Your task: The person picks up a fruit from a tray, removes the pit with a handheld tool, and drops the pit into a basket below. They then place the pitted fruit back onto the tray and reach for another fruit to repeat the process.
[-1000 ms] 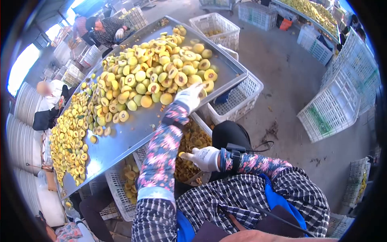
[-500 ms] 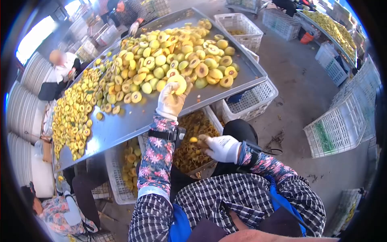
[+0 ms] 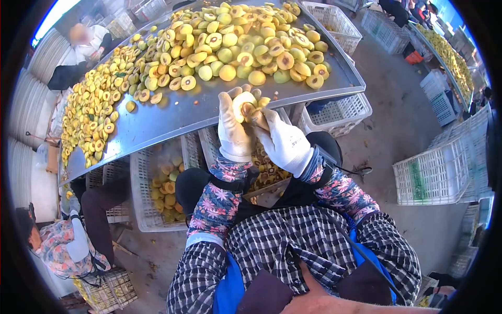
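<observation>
A yellow fruit half [image 3: 243, 104], pale inside with a brown hollow like a peach or apricot, is held in my gloved left hand [image 3: 234, 135], fingers curled round it. My gloved right hand [image 3: 286, 144] meets it from the right, with thumb and fingers pinched at the fruit's edge. A small yellowish piece shows by the right fingertips; what else those fingers grip is hidden. Just beyond both hands, many halved yellow-green fruits [image 3: 225, 55] lie heaped on a metal table [image 3: 172, 112].
Beneath the table edge, a crate of fruit scraps [image 3: 266, 167] sits between my knees. A crate [image 3: 138, 204] with fruit stands to the left, a white crate [image 3: 334, 116] to the right. Co-workers sit at left: one in white [image 3: 91, 42], one in a floral top [image 3: 63, 243].
My left hand has drawn back from the heap toward me with the fruit half. My right hand has risen from above the scrap crate to meet it. The view has shifted.
</observation>
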Demonstrator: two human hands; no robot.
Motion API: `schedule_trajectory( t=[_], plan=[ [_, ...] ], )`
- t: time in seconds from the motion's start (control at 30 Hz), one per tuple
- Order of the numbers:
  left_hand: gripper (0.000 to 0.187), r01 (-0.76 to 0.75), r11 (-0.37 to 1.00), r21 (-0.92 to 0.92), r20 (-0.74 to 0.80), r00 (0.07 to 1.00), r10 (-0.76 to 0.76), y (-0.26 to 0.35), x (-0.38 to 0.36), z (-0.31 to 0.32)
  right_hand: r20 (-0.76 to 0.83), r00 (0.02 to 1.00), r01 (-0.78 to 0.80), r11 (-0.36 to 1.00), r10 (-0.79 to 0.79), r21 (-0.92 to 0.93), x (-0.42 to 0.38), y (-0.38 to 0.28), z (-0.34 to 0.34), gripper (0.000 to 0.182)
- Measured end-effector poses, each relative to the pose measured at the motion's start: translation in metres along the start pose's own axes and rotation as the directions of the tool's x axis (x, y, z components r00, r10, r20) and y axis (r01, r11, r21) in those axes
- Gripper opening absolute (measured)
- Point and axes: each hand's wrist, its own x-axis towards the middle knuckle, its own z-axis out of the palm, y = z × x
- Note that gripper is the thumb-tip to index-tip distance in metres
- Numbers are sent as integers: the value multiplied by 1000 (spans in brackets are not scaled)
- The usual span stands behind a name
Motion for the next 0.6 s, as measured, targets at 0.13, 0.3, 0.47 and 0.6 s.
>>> schedule_trajectory(
  t=[0.13,0.3,0.47,0.6],
  plan=[
    [50,-63,998,4,32,997,63,-3,-6,3,87,990,-118,985,108,126,1,-5,-7,39],
    [44,2,1000,31,-74,997,0,-1,-9,2,147,988,-42,999,37,27,-4,-2,-7,38],
    [40,157,966,206,-61,987,-148,10,-7,-11,456,877,-292,923,153,251,-6,1,-18,36],
    [41,170,932,321,-31,985,-169,9,-8,-14,523,833,-347,906,179,241,-4,1,-23,34]
  ],
)
